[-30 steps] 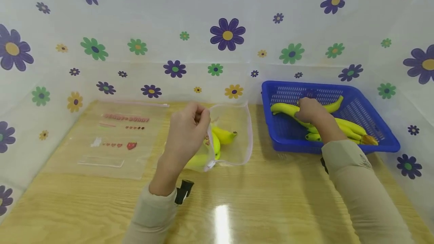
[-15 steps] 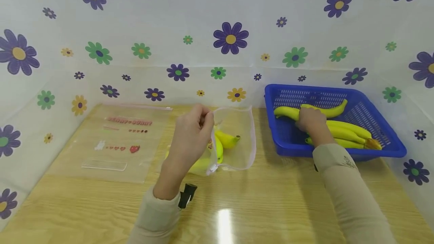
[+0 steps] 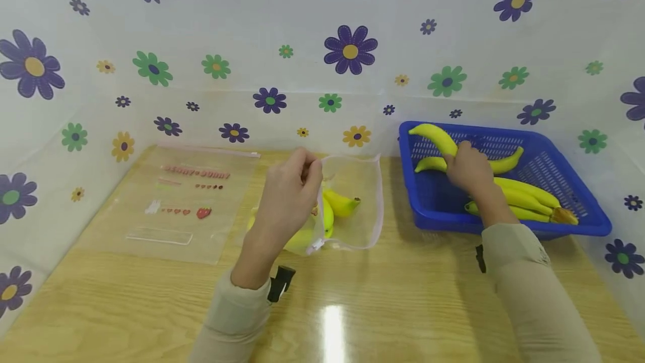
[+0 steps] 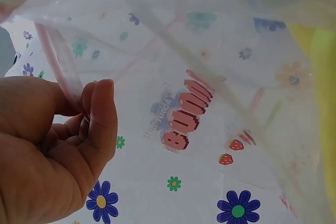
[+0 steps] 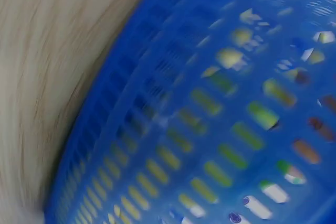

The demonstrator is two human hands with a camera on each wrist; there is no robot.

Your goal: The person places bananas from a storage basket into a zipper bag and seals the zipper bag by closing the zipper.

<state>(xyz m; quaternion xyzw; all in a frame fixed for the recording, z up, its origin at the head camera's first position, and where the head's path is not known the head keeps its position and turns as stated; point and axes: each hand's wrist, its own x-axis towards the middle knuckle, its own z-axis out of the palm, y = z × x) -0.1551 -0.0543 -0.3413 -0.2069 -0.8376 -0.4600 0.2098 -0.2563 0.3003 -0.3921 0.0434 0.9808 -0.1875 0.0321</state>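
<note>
In the head view, my left hand (image 3: 286, 203) pinches the edge of a clear zip bag (image 3: 370, 223) with a pink rim, its mouth spread apart. Yellow bananas (image 3: 341, 204) lie inside that bag. The left wrist view shows thumb and fingers of the left hand (image 4: 63, 140) on the rim, with a banana (image 4: 324, 103) at the right edge. My right hand (image 3: 471, 170) grips a banana (image 3: 436, 136), raised above the left part of the blue basket (image 3: 410, 209). In the right wrist view only the blurred basket wall (image 5: 173, 108) shows, not the hand.
Inside the basket lie another banana (image 3: 508, 162) and a bunch of bananas (image 3: 526, 199). A second clear zip bag (image 3: 173, 226) lies flat on the wooden table (image 3: 383, 307) at the left. A flower-printed cloth (image 3: 302, 27) stands behind and at both sides.
My right hand has taken a banana and lifted it off the others in the basket. The left hand keeps its hold on the bag's edge. The head view has shifted slightly.
</note>
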